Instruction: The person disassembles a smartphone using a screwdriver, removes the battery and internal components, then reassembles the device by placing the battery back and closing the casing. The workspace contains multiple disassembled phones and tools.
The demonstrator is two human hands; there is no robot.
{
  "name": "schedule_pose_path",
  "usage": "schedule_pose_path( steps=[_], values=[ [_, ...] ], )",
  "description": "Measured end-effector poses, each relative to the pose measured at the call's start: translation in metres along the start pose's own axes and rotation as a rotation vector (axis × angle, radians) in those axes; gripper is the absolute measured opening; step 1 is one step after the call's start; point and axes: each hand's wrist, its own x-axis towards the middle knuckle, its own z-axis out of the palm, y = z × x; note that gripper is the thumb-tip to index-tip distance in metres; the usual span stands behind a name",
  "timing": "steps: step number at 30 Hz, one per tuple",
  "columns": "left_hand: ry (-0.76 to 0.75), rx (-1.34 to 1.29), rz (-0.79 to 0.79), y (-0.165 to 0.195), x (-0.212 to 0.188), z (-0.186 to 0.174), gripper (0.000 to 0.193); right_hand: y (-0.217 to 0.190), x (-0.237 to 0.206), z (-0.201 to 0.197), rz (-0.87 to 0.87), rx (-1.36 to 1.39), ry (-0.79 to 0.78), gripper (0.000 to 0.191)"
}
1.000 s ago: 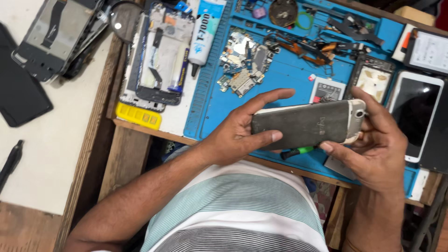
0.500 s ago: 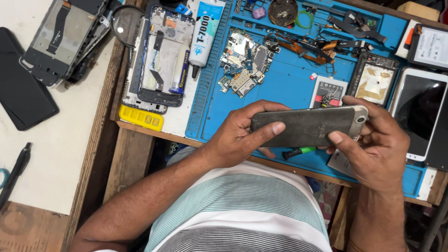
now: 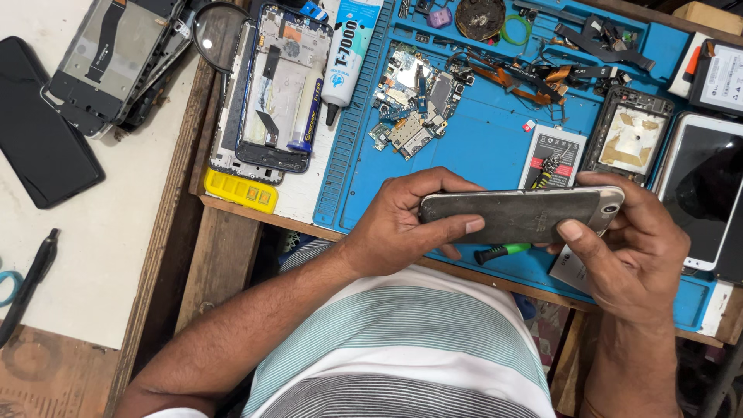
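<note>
Both my hands hold a worn grey phone sideways above the near edge of a blue work mat, its back towards me. My left hand grips the phone's left end, thumb lying along its back. My right hand grips the right end by the camera corner, thumb pressed on the back. A small green-handled screwdriver lies on the mat just under the phone.
The mat carries circuit boards, orange flex cables, a battery and a phone frame. A white tablet lies at right. At left are a glue tube, an opened phone frame, a yellow strip, a magnifier, a black phone and a pen.
The phone has tipped from facing me more fully to lying flatter and edge-on, and both hands have shifted their grip a little along it.
</note>
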Motion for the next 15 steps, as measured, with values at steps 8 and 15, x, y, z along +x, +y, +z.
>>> schedule_pose_path(
  steps=[8, 15],
  values=[
    [-0.010, 0.189, 0.116, 0.000, -0.005, 0.003, 0.021, -0.004, 0.005, 0.007, -0.145, -0.070, -0.022, 0.043],
    [-0.015, 0.322, 0.169, 0.011, -0.006, 0.009, 0.023, 0.010, -0.012, 0.016, -0.149, 0.109, 0.132, 0.023]
  ],
)
